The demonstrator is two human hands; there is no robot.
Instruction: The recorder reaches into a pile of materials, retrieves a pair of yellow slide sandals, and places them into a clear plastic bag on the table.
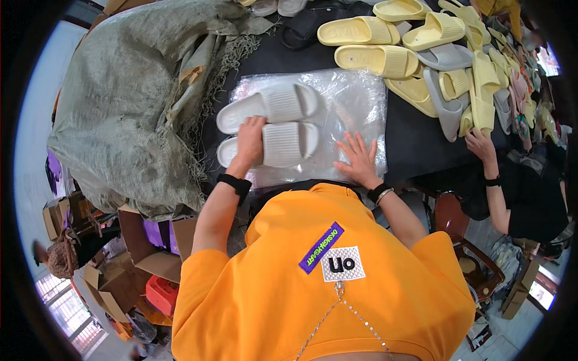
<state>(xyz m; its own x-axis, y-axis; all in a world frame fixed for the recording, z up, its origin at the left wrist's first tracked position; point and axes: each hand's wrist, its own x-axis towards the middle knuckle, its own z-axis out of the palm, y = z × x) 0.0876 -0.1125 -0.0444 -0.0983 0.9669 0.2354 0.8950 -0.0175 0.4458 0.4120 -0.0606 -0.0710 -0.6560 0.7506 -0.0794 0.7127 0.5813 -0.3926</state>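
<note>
A pair of pale grey-white slide slippers lies side by side on a stack of clear plastic bags [352,102]. My left hand [250,141] is closed on the nearer slipper [288,144] at its footbed, just left of the ribbed strap, with its fingertips reaching the edge of the farther slipper [274,102]. Its thumb and part of the grip are hidden. To the right, my right hand [358,157] lies with fingers spread on the clear plastic, holding nothing.
Yellow and grey slides [376,60] are heaped at the far right of the black table [415,144]. A co-worker's hand [480,144] touches a yellow slide there. A large grey-green woven sack [129,108] bulks at the left. Cardboard boxes [153,246] and a red container [161,295] stand below it.
</note>
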